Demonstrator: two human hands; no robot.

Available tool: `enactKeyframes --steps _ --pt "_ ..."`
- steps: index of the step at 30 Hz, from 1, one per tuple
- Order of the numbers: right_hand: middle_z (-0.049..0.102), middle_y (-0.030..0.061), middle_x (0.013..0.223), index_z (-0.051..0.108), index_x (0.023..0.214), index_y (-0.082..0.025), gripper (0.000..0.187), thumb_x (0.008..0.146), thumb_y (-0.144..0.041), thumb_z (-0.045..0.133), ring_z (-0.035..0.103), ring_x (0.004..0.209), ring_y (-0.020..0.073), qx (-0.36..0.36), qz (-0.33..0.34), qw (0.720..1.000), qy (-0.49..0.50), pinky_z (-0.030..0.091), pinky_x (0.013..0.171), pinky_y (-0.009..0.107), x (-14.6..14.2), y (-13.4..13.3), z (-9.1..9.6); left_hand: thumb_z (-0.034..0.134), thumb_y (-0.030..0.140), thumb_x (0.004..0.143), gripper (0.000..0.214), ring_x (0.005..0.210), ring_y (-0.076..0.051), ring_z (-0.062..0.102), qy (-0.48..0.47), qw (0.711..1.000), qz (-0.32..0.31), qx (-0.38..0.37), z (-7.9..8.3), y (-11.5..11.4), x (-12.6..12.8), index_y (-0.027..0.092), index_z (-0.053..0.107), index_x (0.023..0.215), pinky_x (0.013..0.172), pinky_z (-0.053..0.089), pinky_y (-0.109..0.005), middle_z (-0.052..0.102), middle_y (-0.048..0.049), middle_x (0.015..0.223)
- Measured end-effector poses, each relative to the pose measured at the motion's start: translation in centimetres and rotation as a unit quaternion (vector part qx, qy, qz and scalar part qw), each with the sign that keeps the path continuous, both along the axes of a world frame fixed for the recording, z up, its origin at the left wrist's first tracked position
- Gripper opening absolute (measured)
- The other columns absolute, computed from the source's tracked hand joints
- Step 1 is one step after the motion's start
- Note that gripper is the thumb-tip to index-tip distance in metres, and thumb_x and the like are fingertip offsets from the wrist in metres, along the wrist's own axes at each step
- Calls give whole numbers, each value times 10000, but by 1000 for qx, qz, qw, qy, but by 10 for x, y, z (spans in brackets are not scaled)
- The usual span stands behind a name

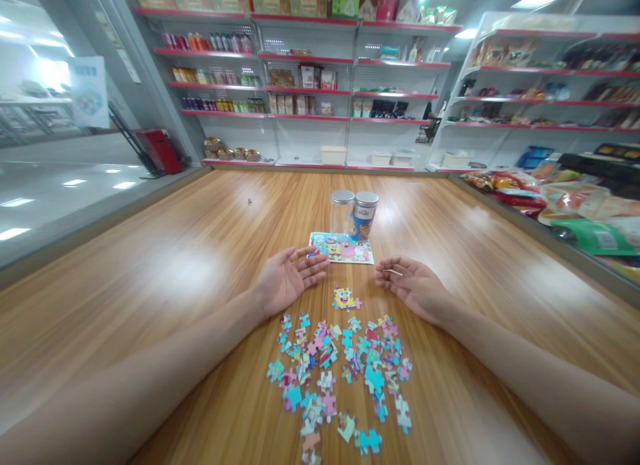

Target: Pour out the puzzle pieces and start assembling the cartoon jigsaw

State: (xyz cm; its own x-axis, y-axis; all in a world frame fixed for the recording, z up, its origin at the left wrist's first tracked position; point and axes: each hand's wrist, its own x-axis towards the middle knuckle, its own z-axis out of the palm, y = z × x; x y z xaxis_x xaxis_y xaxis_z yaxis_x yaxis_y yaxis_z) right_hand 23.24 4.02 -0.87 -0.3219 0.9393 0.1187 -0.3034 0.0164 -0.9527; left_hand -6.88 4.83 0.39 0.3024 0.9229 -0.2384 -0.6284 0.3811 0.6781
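My left hand (290,280) rests palm up on the wood with its fingers stretched out, holding nothing. Between the fingertips of my right hand (415,285) shows the thin pale edge of a puzzle piece (393,272). A small joined cluster of puzzle pieces (345,298) with a yellow cartoon face lies between the two hands. Nearer to me, many loose puzzle pieces (327,355) in blue, pink and white are scattered, some overlapping. Beyond my fingertips lies a colourful picture card (357,253) with the same cartoon figure.
A clear jar (341,215) and a blue printed can (365,218), both silver-lidded, stand at the card's far edge. A tiny object (249,201) lies far left on the wooden table (165,271). Packaged goods (575,201) are heaped at the right; stocked shelves (305,58) stand behind.
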Motion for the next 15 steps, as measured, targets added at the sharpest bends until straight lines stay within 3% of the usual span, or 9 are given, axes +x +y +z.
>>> enactKeyframes --steps 5,7,10,12,15 --pt "715 66 938 737 974 -180 294 725 -57 640 671 853 199 44 27 997 -55 558 840 410 -4 -7 1 578 276 909 268 1033 -262 720 106 991 -7 85 0 -6 7 109 641 1109 909 589 -402 719 -193 1111" --pt "711 65 967 757 1006 -198 373 721 -22 593 656 882 202 103 42 987 -117 541 855 401 -8 -13 5 638 219 863 225 976 -247 726 144 981 -10 127 0 -11 11 115 670 1061 887 584 -394 730 -172 1062" --pt "689 77 1125 740 1157 -268 473 815 -26 520 634 1010 227 280 78 917 -275 526 901 424 -12 -24 14 698 139 784 126 876 -209 708 209 958 -15 197 3 -20 16 126 738 904 838 574 -351 738 -127 984" --pt "662 84 1257 687 1271 -298 491 874 -63 520 613 1120 256 356 103 868 -330 505 965 467 -14 -30 20 706 91 741 94 861 -200 684 259 933 -20 248 6 -26 18 149 768 780 818 566 -326 738 -99 945" --pt "614 74 1388 623 1359 -318 485 916 -130 562 574 1194 289 412 134 824 -365 473 1012 522 -15 -34 25 628 70 765 215 864 -207 674 372 853 -26 366 7 -30 18 201 795 730 788 565 -325 732 -77 918"
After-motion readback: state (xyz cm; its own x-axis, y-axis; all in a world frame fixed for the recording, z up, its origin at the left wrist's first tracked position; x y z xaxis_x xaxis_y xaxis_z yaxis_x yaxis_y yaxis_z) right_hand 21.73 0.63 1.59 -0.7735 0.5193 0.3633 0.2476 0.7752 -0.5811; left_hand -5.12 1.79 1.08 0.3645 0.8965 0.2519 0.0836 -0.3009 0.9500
